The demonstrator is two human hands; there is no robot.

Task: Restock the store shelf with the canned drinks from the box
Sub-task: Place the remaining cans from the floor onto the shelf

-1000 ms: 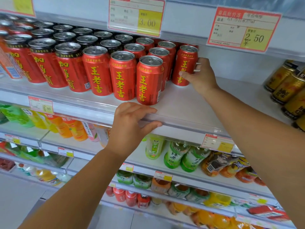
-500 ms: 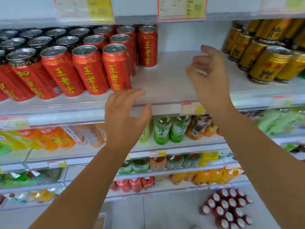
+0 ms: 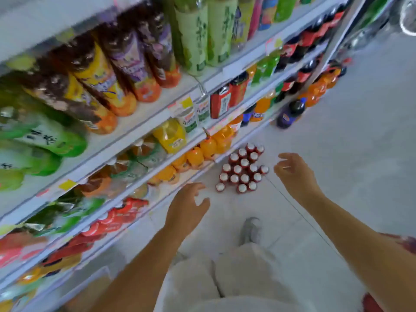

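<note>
The shelf unit fills the left side, its tiers packed with bottled drinks; the shelf for the cans is out of view, so I cannot tell how full it is. On the pale floor, just beside the front edge of the lowest shelf, a tight cluster of red cans stands upright. No box around them can be made out. With that many unshelved, the restocking looks far from finished. Both hands hang above the floor, near the cans but not touching them: the left hand and the right hand have loose, half-bent fingers grasping nothing. A shoe is planted short of the cluster, and a purple bottle stands farther along the shelf base; nothing blocks the reach.
</note>
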